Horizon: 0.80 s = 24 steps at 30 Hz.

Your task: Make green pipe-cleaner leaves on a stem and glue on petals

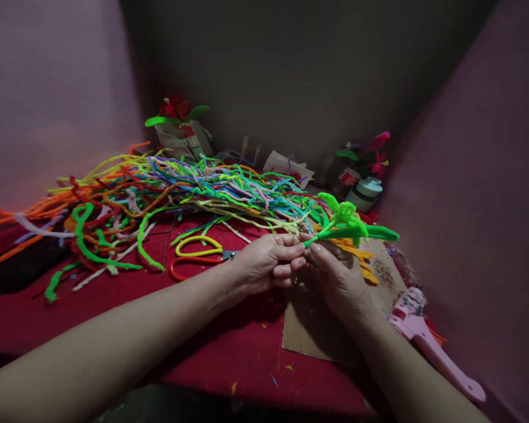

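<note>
A bright green pipe-cleaner flower (344, 218) with long leaves is held by its stem between both hands, its bloom pointing right. My left hand (271, 258) pinches the stem's lower end between thumb and fingers. Close beside it, my right hand (339, 279) grips the stem a little nearer the bloom, thumb on top. Scissors (198, 249) with yellow and red handles lie just left of my left hand, their blades partly hidden by it. Yellow-orange fuzzy pieces (365, 264) rest beyond my right hand.
A large heap of many-coloured pipe cleaners (229, 188) spreads over the red cloth (229, 346). A cardboard sheet (308, 326) lies under my right hand, with a pink handled tool (441, 352) at the right edge. Behind stand a lidded bottle (367, 191) and red flowers (175, 108).
</note>
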Motion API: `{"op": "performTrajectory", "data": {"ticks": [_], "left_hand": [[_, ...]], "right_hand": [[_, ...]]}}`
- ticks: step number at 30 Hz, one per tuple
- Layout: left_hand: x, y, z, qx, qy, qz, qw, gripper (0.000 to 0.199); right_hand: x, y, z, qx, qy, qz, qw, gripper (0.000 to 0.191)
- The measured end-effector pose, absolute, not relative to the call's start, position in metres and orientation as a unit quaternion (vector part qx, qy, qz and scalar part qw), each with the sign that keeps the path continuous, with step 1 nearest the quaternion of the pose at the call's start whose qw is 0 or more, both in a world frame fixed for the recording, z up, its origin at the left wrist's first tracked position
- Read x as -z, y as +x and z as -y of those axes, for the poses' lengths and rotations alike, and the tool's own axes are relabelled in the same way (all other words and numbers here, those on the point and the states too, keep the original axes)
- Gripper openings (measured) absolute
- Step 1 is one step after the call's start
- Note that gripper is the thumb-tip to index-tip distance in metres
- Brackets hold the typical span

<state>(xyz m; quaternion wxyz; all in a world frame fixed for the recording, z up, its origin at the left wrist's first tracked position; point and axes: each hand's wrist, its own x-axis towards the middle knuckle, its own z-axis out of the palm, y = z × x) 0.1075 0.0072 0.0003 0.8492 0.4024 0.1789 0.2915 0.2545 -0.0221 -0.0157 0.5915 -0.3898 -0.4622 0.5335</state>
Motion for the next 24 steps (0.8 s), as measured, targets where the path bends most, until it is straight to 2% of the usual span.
{"op": "performTrajectory", "data": {"ticks": [10, 17, 22, 24], "left_hand": [[0.0034, 0.1066, -0.0082, -0.268, 0.383, -0.159, 0.87, 0.011], [0.0004, 0.1064, -0.0079, -0.251, 0.35, -0.154, 0.889, 0.013], [0.0035, 0.1051, -0.0097, -0.23, 0.364, -0.137, 0.892, 0.013], [0.0071, 0.105, -0.0115, -0.231, 0.387, -0.124, 0.884, 0.015]], "right_hand": [[0.0138, 0.2554, 0.0205, -0.534, -0.379, 0.484, 0.581, 0.017], [0.0105, 0.2551, 0.0213, -0.629, -0.347, 0.41, 0.562, 0.027], [0.0086, 0.2552, 0.0226, -0.639, -0.337, 0.414, 0.553, 0.019], [0.0073, 0.2542, 0.0235, -0.605, -0.358, 0.435, 0.563, 0.017]]}}
